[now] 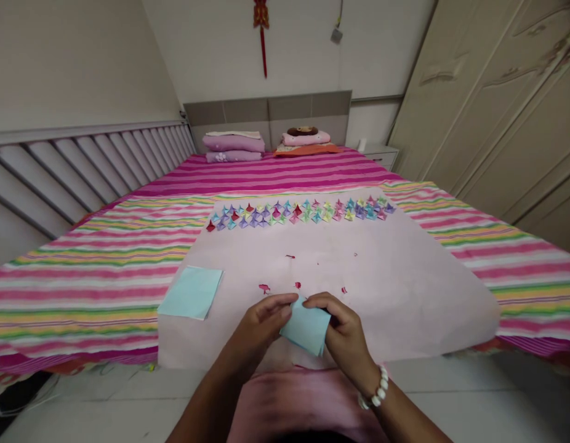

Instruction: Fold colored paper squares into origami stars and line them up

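Note:
Between my hands is a folded light-blue sheet of paper (307,329), tilted, held just above the near edge of the white sheet. My left hand (266,320) pinches its upper left corner between thumb and fingers. At the upper right side, my right hand (343,323) grips the same paper, its thumb and index finger near the top edge and other fingers partly hidden behind. White beads circle the right wrist. To the left lies a flat stack of light-blue square paper (192,292).
Rows of small colourful folded paper pieces (297,212) stand along the far side of the white sheet (405,295). Red paper scraps (264,288) lie nearer. Beneath is a bed with a striped cover (104,258); a grey railing (82,154) runs left, wardrobes (497,111) stand right.

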Tool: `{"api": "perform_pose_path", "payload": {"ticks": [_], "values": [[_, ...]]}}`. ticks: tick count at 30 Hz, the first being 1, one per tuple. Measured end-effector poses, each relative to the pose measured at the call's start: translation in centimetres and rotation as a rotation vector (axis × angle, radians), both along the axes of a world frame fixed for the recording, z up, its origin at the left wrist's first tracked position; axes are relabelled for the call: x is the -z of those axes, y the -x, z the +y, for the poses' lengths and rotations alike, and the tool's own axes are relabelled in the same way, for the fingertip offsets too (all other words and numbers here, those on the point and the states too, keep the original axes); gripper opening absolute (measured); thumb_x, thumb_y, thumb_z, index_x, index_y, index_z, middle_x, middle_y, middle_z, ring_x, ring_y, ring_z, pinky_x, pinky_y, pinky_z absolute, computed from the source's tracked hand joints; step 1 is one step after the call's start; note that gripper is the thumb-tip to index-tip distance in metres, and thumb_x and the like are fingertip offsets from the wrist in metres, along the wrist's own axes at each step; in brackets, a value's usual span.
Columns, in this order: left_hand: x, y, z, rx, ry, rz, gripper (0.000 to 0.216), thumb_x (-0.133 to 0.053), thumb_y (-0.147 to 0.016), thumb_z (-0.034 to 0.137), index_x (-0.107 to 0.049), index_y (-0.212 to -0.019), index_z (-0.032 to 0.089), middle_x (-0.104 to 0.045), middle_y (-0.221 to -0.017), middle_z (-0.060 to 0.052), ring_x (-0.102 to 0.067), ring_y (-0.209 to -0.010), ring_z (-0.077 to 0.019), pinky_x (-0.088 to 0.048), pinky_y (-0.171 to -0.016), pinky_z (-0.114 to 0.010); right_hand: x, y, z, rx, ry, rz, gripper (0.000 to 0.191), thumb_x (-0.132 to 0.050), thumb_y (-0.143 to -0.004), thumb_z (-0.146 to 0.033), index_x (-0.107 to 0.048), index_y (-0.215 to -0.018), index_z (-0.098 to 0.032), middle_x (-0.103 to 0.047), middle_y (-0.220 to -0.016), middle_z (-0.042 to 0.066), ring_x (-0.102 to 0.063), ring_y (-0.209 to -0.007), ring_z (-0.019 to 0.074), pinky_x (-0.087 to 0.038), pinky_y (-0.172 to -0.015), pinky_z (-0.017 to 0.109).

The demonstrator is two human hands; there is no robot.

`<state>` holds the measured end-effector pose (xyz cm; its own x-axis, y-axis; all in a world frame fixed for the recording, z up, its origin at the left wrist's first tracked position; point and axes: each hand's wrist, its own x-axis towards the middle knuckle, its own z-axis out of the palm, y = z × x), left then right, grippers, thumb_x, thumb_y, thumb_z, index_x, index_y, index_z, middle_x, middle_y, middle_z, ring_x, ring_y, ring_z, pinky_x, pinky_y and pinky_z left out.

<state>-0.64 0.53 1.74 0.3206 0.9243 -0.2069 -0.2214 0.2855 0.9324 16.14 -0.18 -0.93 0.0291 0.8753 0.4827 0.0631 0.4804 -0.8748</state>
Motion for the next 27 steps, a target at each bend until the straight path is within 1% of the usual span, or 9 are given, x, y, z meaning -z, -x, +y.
{"api": "perform_pose_path", "payload": {"ticks": [2,5,8,11,15,18,21,23,27], "values": [[0.0,-0.5,0.2,-0.103,0.031,0.048,0.04,-0.073,-0.07,0.034,-0.067,-0.105,0.015,-0.072,-0.09,-0.008,-0.063,-0.078,-0.017,-0.046,-0.07,-0.028,-0.1,0.2,0.0,-0.024,-0.025,-0.021,0.031,-0.052,-0.07,-0.002,-0.069,-0.085,-0.023,-0.066,-0.083,0.003,-0.062,-0.075,0.0171,-0.05,-0.064,0.028],[0.3,-1.1,0.5,-0.144,0.066,0.06,0.053,-0.079,-0.062,0.032,-0.064,-0.11,0.015,-0.072,-0.083,-0.006,-0.062,-0.07,-0.0153,-0.045,-0.065,-0.026,-0.1,0.4,0.0,-0.035,-0.051,-0.067,0.028,-0.056,-0.071,-0.003,-0.069,-0.087,-0.023,-0.065,-0.083,0.003,-0.062,-0.076,0.0173,-0.049,-0.065,0.028],[0.5,-1.2,0.5,-0.131,0.121,0.075,0.044,-0.08,-0.059,0.033,-0.068,-0.096,0.014,-0.071,-0.076,-0.005,-0.062,-0.066,-0.0145,-0.045,-0.063,-0.026,0.1,0.5,0.0,-0.006,-0.011,-0.105,0.031,-0.059,-0.073,-0.007,-0.066,-0.098,-0.023,-0.063,-0.08,0.002,-0.059,-0.069,0.0154,-0.048,-0.061,0.026],[0.7,-0.9,0.6,-0.101,0.187,0.069,0.035,-0.081,-0.058,0.033,-0.069,-0.084,0.013,-0.069,-0.069,-0.002,-0.061,-0.059,-0.0125,-0.044,-0.06,-0.025,0.6,0.6,0.1,0.01,0.055,-0.122,0.042,-0.057,-0.073,-0.008,-0.058,-0.113,-0.022,-0.058,-0.078,0.0,-0.053,-0.059,0.0118,-0.045,-0.054,0.024],[0.8,-0.6,0.6,-0.088,0.233,0.034,0.028,-0.081,-0.057,0.028,-0.068,-0.077,0.013,-0.066,-0.065,0.0,-0.059,-0.056,-0.0109,-0.043,-0.058,-0.024,1.3,0.8,0.1,-0.005,0.104,-0.128,0.047,-0.055,-0.073,-0.008,-0.052,-0.119,-0.021,-0.056,-0.078,-0.001,-0.049,-0.056,0.0099,-0.042,-0.053,0.022],[0.6,-0.5,0.6,-0.078,0.252,0.021,0.025,-0.08,-0.058,0.026,-0.068,-0.076,0.012,-0.066,-0.063,0.0,-0.058,-0.056,-0.0111,-0.043,-0.057,-0.024,1.2,1.0,-0.1,0.022,0.127,-0.139,0.043,-0.054,-0.07,-0.006,-0.054,-0.111,-0.019,-0.054,-0.073,-0.003,-0.047,-0.055,0.0101,-0.04,-0.051,0.021],[0.5,-0.5,0.5,-0.01,0.246,-0.039,0.027,-0.077,-0.064,0.03,-0.069,-0.081,0.011,-0.069,-0.068,-0.004,-0.062,-0.063,-0.0148,-0.046,-0.063,-0.027,0.6,1.1,-0.3,0.095,0.113,-0.149,0.023,-0.053,-0.068,-0.005,-0.056,-0.086,-0.019,-0.049,-0.065,-0.004,-0.044,-0.055,0.0113,-0.038,-0.051,0.022],[0.4,-0.5,0.4,0.045,0.242,-0.089,0.028,-0.074,-0.068,0.033,-0.07,-0.085,0.011,-0.07,-0.071,-0.007,-0.064,-0.067,-0.0167,-0.046,-0.065,-0.028,0.1,1.1,-0.4,0.13,0.08,-0.139,0.015,-0.052,-0.068,-0.006,-0.052,-0.07,-0.02,-0.046,-0.064,-0.004,-0.044,-0.057,0.012,-0.038,-0.052,0.022],[0.5,-0.6,0.1,0.127,0.225,-0.179,0.024,-0.069,-0.076,0.035,-0.071,-0.082,0.012,-0.068,-0.07,-0.005,-0.06,-0.061,-0.013,-0.044,-0.059,-0.023,-0.5,1.1,-0.3,0.116,-0.005,-0.132,0.017,-0.052,-0.067,-0.004,-0.051,-0.061,-0.02,-0.049,-0.067,-0.002,-0.048,-0.062,0.0142,-0.04,-0.055,0.025]]}}
